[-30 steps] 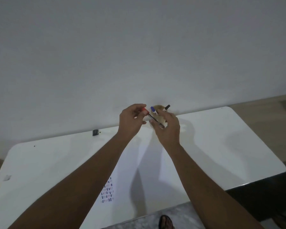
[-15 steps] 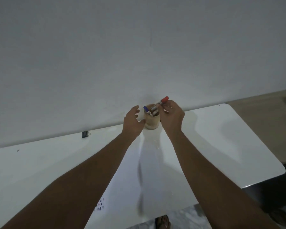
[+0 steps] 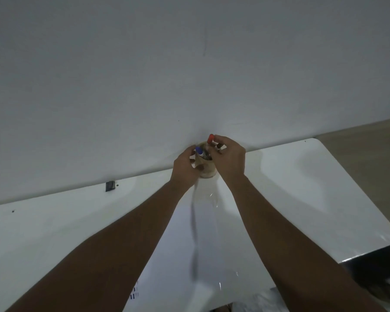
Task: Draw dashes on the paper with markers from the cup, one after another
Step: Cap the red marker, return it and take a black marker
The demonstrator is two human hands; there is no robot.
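A tan cup [image 3: 206, 171] stands at the far edge of the white table [image 3: 302, 188], against the wall. My left hand [image 3: 185, 167] wraps around the cup's left side. My right hand [image 3: 230, 157] pinches the red-capped marker [image 3: 210, 138], which stands upright in the cup's mouth. A blue-capped marker [image 3: 199, 151] leans in the cup on the left. The paper [image 3: 189, 255] lies under my forearms, with several coloured dashes [image 3: 134, 292] showing near my left arm.
A small dark object [image 3: 110, 186] sits at the table's back edge on the left. The table's right corner [image 3: 387, 235] is rounded, with brown floor beyond. The wall rises directly behind the cup.
My left hand has closed onto the cup's side. My right hand has lowered the red-capped marker more upright into the cup. The camera has tilted, so the dashes sit lower in view.
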